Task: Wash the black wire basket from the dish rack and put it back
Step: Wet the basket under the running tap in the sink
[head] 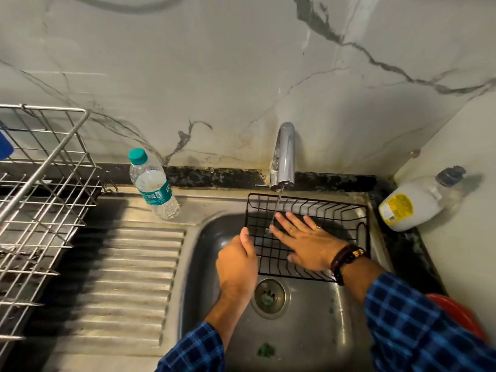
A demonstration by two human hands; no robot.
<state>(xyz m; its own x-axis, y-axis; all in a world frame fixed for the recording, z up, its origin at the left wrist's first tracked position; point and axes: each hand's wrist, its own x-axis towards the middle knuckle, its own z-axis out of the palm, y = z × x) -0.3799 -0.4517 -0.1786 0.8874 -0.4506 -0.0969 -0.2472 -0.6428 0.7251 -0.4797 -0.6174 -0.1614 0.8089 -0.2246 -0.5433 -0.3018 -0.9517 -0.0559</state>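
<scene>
The left hand (237, 264), at the left rim of the black wire basket (308, 208), shows only its back and thumb, with its fingers out of sight, and the flat right hand (306, 244) covers the middle of the basket's floor. The dish rack (40, 200) is smeared by blur and cut off by the left edge, as is a blue object (5, 146), while a red rounded thing (461, 315) at lower right is mostly hidden behind the checked sleeve (418, 326). Label print on the water bottle (153, 183) and the white jug (413, 208) is too small to read, and a green scrap (265, 350) in the sink (322, 331) is too blurred to identify.
</scene>
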